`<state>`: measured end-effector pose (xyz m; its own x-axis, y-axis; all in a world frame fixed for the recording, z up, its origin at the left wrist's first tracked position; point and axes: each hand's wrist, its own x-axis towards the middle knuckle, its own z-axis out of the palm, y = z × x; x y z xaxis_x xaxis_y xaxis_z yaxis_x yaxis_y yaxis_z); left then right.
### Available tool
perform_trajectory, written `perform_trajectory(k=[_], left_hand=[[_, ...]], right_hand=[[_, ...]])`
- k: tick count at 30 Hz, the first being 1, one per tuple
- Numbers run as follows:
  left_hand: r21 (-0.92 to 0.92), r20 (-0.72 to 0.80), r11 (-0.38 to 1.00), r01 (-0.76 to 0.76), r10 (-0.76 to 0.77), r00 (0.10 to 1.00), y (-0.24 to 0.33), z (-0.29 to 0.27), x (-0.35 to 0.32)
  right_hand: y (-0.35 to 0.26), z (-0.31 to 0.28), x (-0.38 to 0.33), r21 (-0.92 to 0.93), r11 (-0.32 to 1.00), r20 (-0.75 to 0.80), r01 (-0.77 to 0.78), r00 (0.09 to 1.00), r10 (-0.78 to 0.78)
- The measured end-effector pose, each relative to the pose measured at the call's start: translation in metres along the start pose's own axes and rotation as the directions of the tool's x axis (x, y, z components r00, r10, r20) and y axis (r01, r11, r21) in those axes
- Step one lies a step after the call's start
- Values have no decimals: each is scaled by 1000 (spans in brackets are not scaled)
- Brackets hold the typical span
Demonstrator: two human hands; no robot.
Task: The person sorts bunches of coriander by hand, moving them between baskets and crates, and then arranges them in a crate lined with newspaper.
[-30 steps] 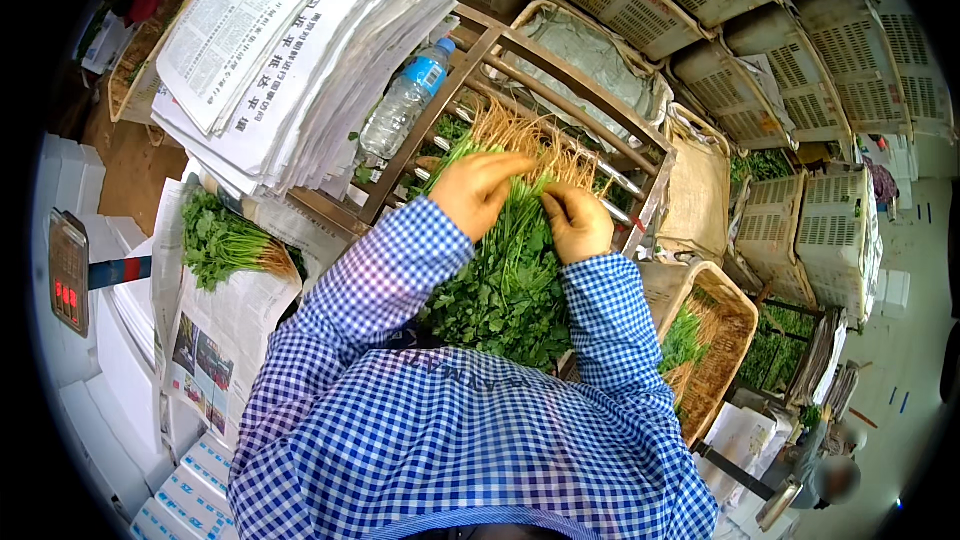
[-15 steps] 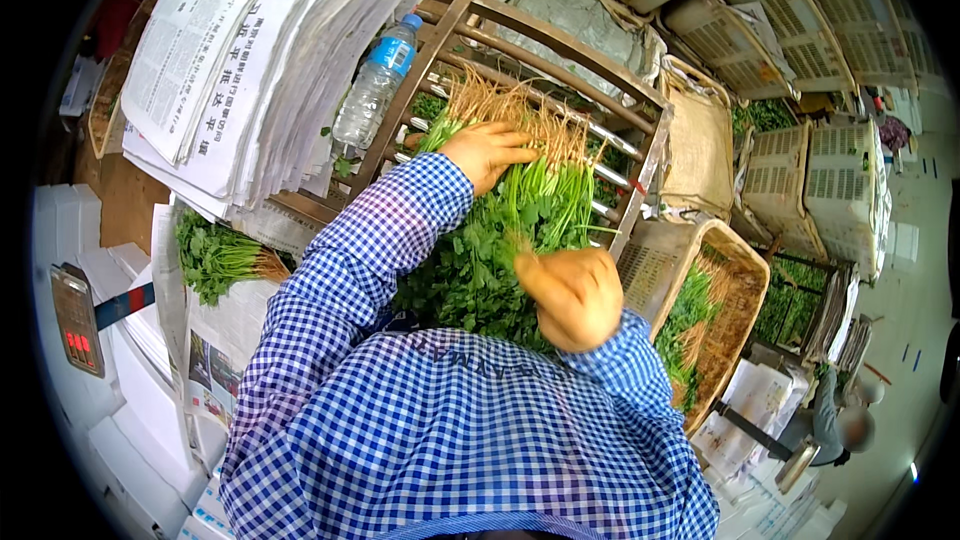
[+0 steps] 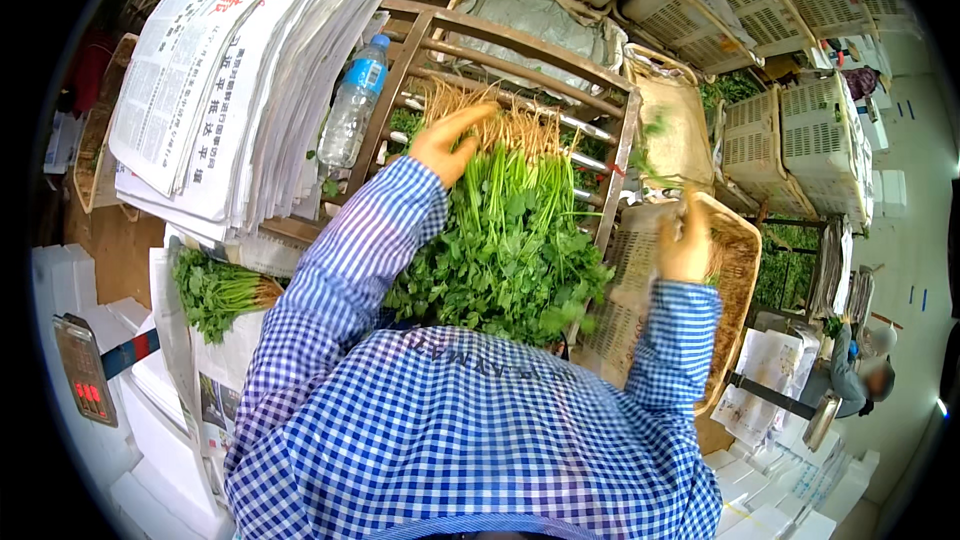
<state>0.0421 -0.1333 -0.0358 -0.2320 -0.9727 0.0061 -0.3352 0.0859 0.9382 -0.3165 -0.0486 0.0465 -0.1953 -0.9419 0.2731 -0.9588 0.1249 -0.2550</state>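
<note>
Long-stemmed leafy greens that look like coriander (image 3: 505, 240) lie in a thick pile on a slatted metal rack (image 3: 628, 130), roots away from me and leaves toward me. My left hand (image 3: 450, 145) rests at the left of the pale roots, its thumb apart from the stretched fingers. Over at the right, my right hand (image 3: 685, 245) is raised above a light plastic crate (image 3: 640, 270). Motion smears its fingers, and blurred green bits show in the air just beyond it; whether it holds any is unclear.
Left of the rack stands a tall newspaper stack (image 3: 200, 70), with a clear water bottle (image 3: 352, 105) beside it. A smaller bunch of greens (image 3: 215, 292) lies on newspaper near a scale display (image 3: 85, 370). Stacked crates (image 3: 770, 140) line the far right. Another person (image 3: 860, 370) is at the right.
My right hand has moved from the leaves out to the right over the crate. My left hand has shifted slightly left along the roots, uncovering more stems. The whole view has shifted a little.
</note>
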Motion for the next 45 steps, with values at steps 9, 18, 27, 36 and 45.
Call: perform_trajectory(k=[9,18,27,36,45], left_hand=[[504,648,623,-598,185,739,36,43,-58],[536,611,592,-601,219,761,24,48,-65],[516,527,609,-602,328,784,5,52,-68],[484,540,625,-612,336,771,10,52,-67],[452,644,680,-577,200,739,16,47,-62]], right_hand=[[-139,58,51,246,963,664,-108,743,-86],[-141,116,84,205,956,877,-210,474,-84],[-152,84,106,285,829,818,-481,573,51],[-123,95,86,671,556,593,-491,805,-4],[-229,160,89,254,957,582,142,767,-269]])
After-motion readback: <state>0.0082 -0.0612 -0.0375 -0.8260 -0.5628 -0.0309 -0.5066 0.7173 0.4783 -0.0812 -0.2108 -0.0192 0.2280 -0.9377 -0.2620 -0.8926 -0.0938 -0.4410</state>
